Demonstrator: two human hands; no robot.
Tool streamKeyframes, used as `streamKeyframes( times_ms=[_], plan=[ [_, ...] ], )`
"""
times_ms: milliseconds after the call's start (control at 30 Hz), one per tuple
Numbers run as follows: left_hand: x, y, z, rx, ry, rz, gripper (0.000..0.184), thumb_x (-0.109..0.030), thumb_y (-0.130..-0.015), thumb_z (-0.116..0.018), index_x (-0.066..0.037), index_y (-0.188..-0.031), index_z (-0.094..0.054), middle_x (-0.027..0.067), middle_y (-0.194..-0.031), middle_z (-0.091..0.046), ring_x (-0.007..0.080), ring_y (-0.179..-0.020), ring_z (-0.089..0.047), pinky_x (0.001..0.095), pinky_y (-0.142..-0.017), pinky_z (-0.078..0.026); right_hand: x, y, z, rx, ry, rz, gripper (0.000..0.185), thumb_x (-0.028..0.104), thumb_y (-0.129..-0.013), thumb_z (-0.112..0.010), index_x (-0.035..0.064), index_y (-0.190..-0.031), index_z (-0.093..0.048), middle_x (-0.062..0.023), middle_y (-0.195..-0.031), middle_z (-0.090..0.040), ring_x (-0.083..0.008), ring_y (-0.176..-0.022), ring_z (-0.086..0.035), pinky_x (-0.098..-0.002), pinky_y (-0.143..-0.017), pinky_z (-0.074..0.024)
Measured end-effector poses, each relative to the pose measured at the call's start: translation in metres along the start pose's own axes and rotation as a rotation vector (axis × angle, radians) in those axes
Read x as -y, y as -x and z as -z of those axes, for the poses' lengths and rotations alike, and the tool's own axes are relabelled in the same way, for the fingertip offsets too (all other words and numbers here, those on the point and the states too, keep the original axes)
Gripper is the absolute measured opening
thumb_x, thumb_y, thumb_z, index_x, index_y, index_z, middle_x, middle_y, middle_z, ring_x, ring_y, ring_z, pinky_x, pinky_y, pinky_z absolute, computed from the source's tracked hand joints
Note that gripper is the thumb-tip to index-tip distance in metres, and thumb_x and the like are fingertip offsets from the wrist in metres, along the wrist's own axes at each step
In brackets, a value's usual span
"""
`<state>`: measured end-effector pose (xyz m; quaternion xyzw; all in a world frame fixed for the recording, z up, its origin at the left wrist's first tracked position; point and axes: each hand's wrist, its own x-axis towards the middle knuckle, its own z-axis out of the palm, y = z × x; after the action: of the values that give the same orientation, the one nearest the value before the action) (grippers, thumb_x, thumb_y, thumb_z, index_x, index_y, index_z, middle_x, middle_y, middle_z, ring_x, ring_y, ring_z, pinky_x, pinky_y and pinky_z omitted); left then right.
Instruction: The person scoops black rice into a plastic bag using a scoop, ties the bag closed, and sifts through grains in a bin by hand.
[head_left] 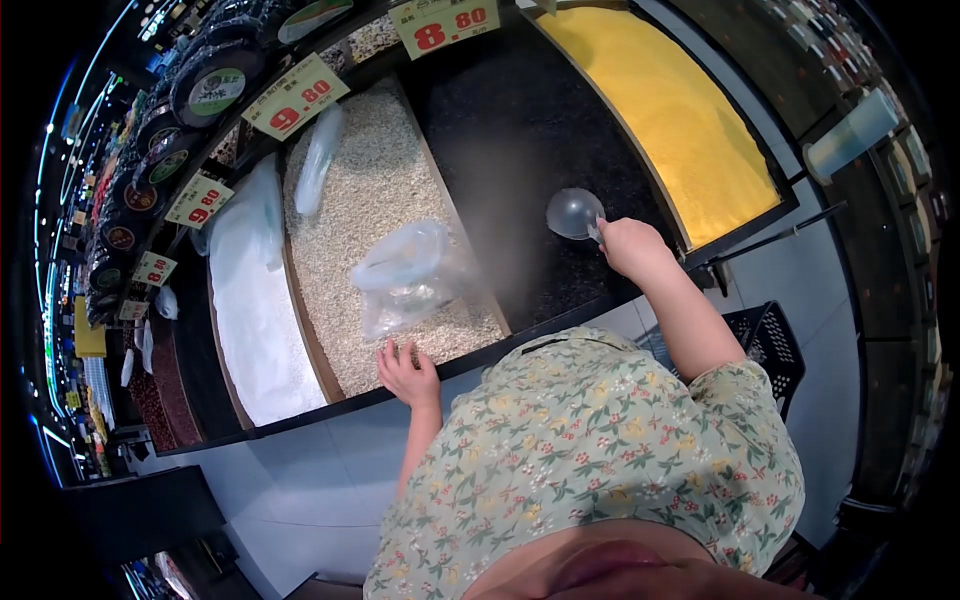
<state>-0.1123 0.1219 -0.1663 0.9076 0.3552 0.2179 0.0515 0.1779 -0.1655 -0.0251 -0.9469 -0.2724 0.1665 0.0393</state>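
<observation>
My right hand is closed around the short handle of a round, translucent scoop. The scoop is over the bin of black grain, near its front right. My left hand rests with fingers spread at the front edge of the bin of pale grain. Just beyond its fingertips, a clear plastic bag lies on the pale grain. Whether the fingertips touch the bag I cannot tell. The bag looks crumpled, and its contents are unclear.
Wooden dividers separate the bins. A yellow grain bin is at right, a white one at left. Another plastic bag lies toward the back of the pale grain. Price signs line the back. A black basket sits by my right elbow.
</observation>
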Motion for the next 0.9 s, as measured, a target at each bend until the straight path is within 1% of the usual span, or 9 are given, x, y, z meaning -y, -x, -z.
streamKeyframes(
  times_ms=[100,200,267,367,500,700,767,833,900],
  plan=[
    [0.0,0.001,-0.002,-0.025,0.004,-0.01,0.024,-0.021,-0.079,-0.059,-0.013,-0.101,-0.065,0.0119,-0.129,-0.05,0.0358,-0.127,-0.036,0.0477,-0.104,-0.026,0.003,-0.014,0.021,0.07,0.076,0.008,0.022,0.017,-0.091,-0.051,0.0037,-0.102,-0.064,-0.0179,-0.086,-0.066,-0.0338,-0.084,-0.064,-0.0451,-0.074,-0.0514],
    [0.001,0.002,-0.005,-0.064,-0.006,-0.018,0.026,-0.021,-0.076,-0.059,-0.014,-0.101,-0.066,0.011,-0.127,-0.052,0.0365,-0.125,-0.039,0.049,-0.103,-0.028,0.0,-0.033,0.048,0.127,0.154,-0.006,0.025,0.014,-0.084,-0.058,0.012,-0.107,-0.066,-0.0156,-0.093,-0.067,-0.0313,-0.088,-0.064,-0.0419,-0.078,-0.0517],
    [0.002,0.001,-0.005,-0.078,0.002,-0.036,0.025,-0.021,-0.076,-0.059,-0.014,-0.099,-0.066,0.0105,-0.126,-0.052,0.0366,-0.124,-0.039,0.0491,-0.103,-0.028,0.001,-0.049,0.068,0.121,0.159,0.012,0.023,0.013,-0.079,-0.061,0.0121,-0.1,-0.069,-0.0154,-0.093,-0.067,-0.0312,-0.088,-0.064,-0.0402,-0.08,-0.0512],
    [0.002,0.0,-0.006,-0.083,-0.001,-0.041,0.024,-0.021,-0.076,-0.059,-0.014,-0.098,-0.066,0.0102,-0.126,-0.053,0.0366,-0.124,-0.04,0.049,-0.103,-0.028,0.019,-0.068,0.112,0.229,0.129,0.038,0.031,0.006,-0.075,-0.062,0.0061,-0.106,-0.066,-0.0133,-0.092,-0.066,-0.0268,-0.071,-0.066,-0.035,-0.055,-0.0548],
    [0.001,0.0,-0.004,-0.075,0.0,-0.038,0.024,-0.021,-0.076,-0.059,-0.014,-0.098,-0.066,0.0106,-0.126,-0.053,0.0366,-0.124,-0.04,0.0492,-0.103,-0.029,0.025,-0.104,0.133,0.357,0.173,0.033,0.016,0.012,-0.077,-0.06,-0.0001,-0.085,-0.068,-0.0121,-0.069,-0.063,-0.0229,-0.061,-0.065,-0.0321,-0.057,-0.0544],
    [0.002,0.002,-0.006,-0.077,-0.009,-0.01,0.024,-0.023,-0.079,-0.06,-0.015,-0.101,-0.066,0.0097,-0.129,-0.051,0.035,-0.126,-0.038,0.0475,-0.104,-0.027,0.015,-0.094,0.126,0.381,0.196,0.034,0.019,0.014,-0.078,-0.059,-0.0003,-0.087,-0.068,-0.0119,-0.073,-0.065,-0.022,-0.058,-0.064,-0.033,-0.056,-0.0531],
    [0.001,0.001,-0.005,-0.07,-0.012,-0.008,0.024,-0.023,-0.078,-0.06,-0.015,-0.1,-0.066,0.0093,-0.129,-0.051,0.0347,-0.125,-0.038,0.0481,-0.103,-0.027,0.003,-0.077,0.112,0.328,0.104,0.022,0.021,0.015,-0.08,-0.062,-0.0037,-0.089,-0.066,-0.0154,-0.076,-0.066,-0.0251,-0.06,-0.065,-0.0357,-0.056,-0.0535],
    [0.002,0.001,-0.006,-0.077,-0.012,0.003,0.024,-0.023,-0.078,-0.06,-0.015,-0.1,-0.066,0.0092,-0.128,-0.051,0.0346,-0.125,-0.039,0.0479,-0.103,-0.028,-0.007,-0.058,0.096,0.296,0.029,-0.048,0.022,0.018,-0.079,-0.064,-0.0022,-0.089,-0.066,-0.0166,-0.08,-0.066,-0.0275,-0.069,-0.066,-0.0382,-0.063,-0.0536],
    [0.001,0.0,-0.006,-0.081,-0.011,0.008,0.024,-0.023,-0.078,-0.061,-0.015,-0.1,-0.066,0.0091,-0.128,-0.051,0.0346,-0.125,-0.039,0.0477,-0.103,-0.028,-0.026,-0.036,0.072,0.111,0.049,0.037,0.025,0.021,-0.079,-0.066,0.0012,-0.093,-0.066,-0.017,-0.087,-0.067,-0.0309,-0.082,-0.065,-0.0407,-0.074,-0.0516]
  ],
)
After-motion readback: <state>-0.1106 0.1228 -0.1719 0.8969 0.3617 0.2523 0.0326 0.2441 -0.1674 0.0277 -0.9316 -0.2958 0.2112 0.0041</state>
